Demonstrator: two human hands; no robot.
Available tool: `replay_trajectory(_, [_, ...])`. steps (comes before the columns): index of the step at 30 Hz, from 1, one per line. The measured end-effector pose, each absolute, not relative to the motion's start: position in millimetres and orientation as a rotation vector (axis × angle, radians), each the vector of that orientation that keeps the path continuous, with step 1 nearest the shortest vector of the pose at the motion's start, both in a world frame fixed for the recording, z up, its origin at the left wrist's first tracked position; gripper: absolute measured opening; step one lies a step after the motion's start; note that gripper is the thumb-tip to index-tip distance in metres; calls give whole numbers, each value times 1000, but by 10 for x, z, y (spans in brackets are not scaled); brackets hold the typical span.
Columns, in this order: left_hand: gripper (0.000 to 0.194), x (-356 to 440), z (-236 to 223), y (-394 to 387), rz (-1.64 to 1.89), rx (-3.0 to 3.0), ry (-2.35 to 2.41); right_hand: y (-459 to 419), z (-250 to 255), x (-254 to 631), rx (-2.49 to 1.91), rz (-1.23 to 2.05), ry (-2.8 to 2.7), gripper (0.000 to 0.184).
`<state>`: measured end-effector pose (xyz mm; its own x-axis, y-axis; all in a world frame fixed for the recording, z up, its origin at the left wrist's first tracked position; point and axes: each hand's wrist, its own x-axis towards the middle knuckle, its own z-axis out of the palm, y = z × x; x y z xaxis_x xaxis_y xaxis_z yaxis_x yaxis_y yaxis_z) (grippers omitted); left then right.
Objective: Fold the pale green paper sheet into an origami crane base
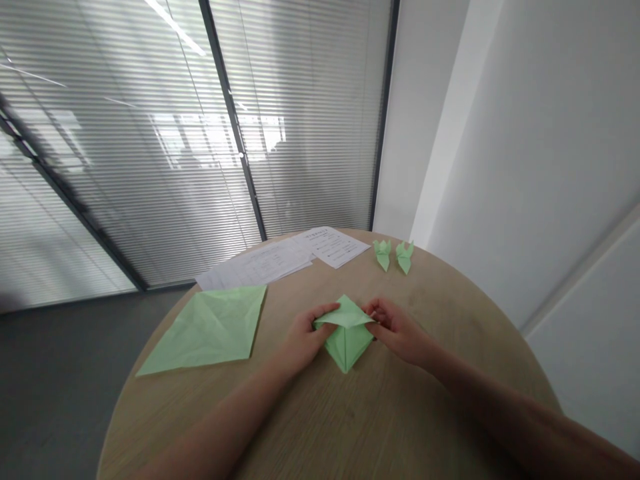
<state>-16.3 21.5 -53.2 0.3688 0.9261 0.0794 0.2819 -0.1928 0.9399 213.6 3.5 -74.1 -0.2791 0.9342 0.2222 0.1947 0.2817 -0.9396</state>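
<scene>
A light green sheet of origami paper (349,337), folded into a diamond, lies in front of me on the table with one point towards me. Its upper layer is lifted into a flap across the middle. My left hand (311,333) grips the left corner, thumb on the flap and fingers behind it. At the right corner, my right hand (393,328) pinches the paper between thumb and curled fingers. Part of both side corners is hidden by my fingers.
A creased, unfolded green sheet (215,327) lies to the left. Two small folded green paper figures (383,253) stand at the back right. Printed white sheets (333,245) overlap along the far edge of the round wooden table (300,427). Glass with blinds rises behind; a white wall is on the right.
</scene>
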Motion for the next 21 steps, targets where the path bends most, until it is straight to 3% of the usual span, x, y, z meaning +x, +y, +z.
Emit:
replay_trajectory(6, [41, -163, -532, 262, 924, 1648, 1124, -33, -723, 2072, -1131, 993, -1833, 34])
replay_trajectory(12, [36, -147, -504, 230, 955, 1703, 1163, -57, -706, 2095, -1025, 1038, -1908, 51])
replay_trajectory(21, [29, -131, -466, 150, 930, 1960, 1321, -43, -687, 2037, -913, 1124, -1853, 45])
